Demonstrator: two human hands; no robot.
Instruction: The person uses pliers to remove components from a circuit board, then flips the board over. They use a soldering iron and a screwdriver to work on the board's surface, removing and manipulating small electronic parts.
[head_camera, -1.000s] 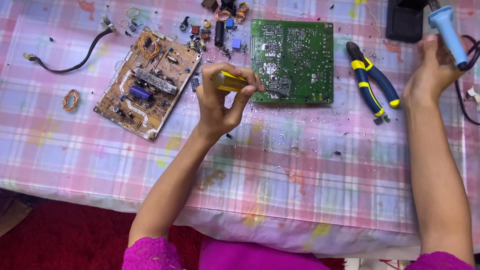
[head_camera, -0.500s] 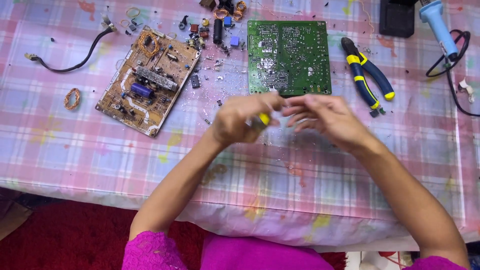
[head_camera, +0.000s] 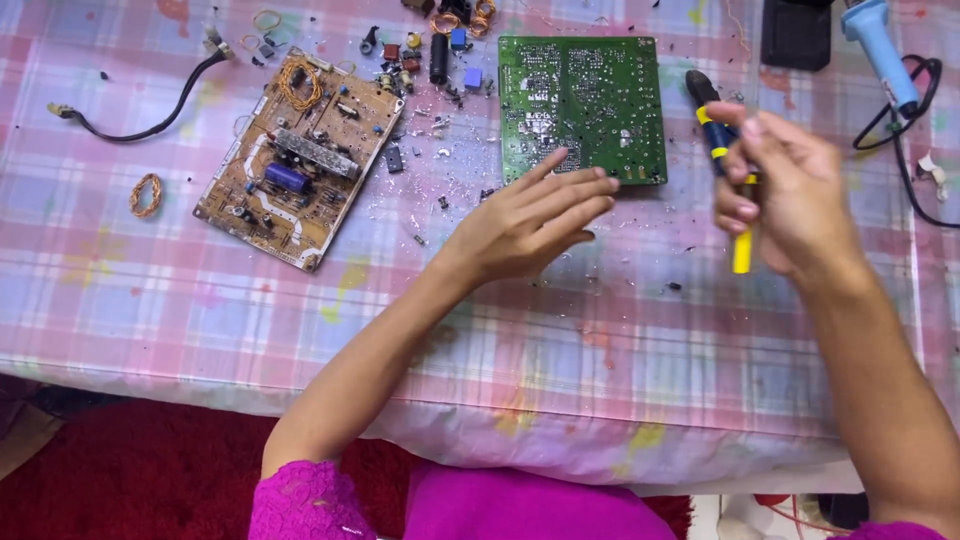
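Hands parted since earlier: right hand (head_camera: 790, 195) now grips the yellow tool (head_camera: 742, 245), long axis upright, right of the green circuit board (head_camera: 583, 105). Left hand (head_camera: 530, 215), released and flat, hovers at the board's near edge, closer.

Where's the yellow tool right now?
In the head view the yellow tool is held in the right hand, right of the green circuit board, over the pliers on the checked tablecloth.
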